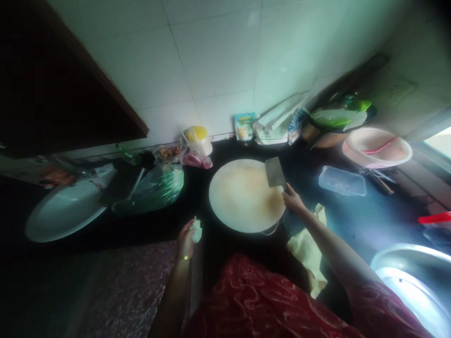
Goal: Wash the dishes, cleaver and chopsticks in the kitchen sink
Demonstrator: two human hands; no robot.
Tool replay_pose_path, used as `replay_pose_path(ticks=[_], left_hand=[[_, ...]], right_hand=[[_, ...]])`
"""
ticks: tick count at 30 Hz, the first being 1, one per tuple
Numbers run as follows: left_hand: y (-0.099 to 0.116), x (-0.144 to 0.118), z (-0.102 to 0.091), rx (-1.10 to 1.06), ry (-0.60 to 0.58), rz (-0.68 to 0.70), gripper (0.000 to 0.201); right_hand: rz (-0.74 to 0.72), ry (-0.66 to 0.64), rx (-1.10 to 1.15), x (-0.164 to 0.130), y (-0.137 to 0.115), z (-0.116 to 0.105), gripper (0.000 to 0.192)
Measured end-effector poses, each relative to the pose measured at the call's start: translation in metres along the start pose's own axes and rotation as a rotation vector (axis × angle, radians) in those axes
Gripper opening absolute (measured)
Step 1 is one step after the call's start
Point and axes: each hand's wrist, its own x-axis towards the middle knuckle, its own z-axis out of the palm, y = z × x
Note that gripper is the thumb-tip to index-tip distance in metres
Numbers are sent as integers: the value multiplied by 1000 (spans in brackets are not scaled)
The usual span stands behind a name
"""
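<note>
On the counter in front of me lies a round, pale cutting board (239,197), with a brownish patch on its surface. My right hand (293,199) is closed round the handle of a cleaver (275,172), whose broad blade is over the board's right edge. Left of the board and apart from it, my left hand (184,238) is closed on a crumpled white piece (196,230); its exact kind cannot be made out. A beige cloth (308,246) hangs by the counter's front, below my right forearm.
Along the wall are a yellow-lidded tub (197,136), a bag of meat (195,160), a blue packet (245,126) and green vegetables in plastic (158,188). A large white basin (63,213) is left. Right are a clear container (342,181), a pink basket (375,148) and a metal basin (416,267).
</note>
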Motion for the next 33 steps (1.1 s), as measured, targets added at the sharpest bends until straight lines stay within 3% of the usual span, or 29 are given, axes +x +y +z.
replay_pose_path(ticks=[2,6,9,13,15,17,20,23,25,31,33], left_hand=[[-2,8,-9,-10,18,-12,46],[-2,20,-17,-16,10,-2,46],[2,25,-19,5,1,13,47],[4,31,-17,47,-22,25,45],[3,34,-13,52,-32,9,44],[3,36,-6,51,-37,-4,43],[3,38,8,57,-60,-25,43],[2,38,21,61,-90,-51,43],[0,37,28,61,-107,-54,43],[-3,28,35,47,-121,-32,41],[-2,25,32,44,-119,-26,42]], right_hand=[[2,-53,-62,7,-17,12,69],[-84,-247,-207,10,-56,71,66],[-126,-381,-296,3,-61,97,65],[-152,-580,-332,-26,-27,83,62],[-172,-570,-262,-41,-7,64,62],[-164,-410,-139,-49,7,38,64],[-71,-67,-30,-50,19,-5,68],[41,77,-80,-45,25,-30,69],[46,37,-89,-43,26,-22,68],[-74,-359,-144,-56,20,64,67],[-85,-393,-103,-58,18,66,67]])
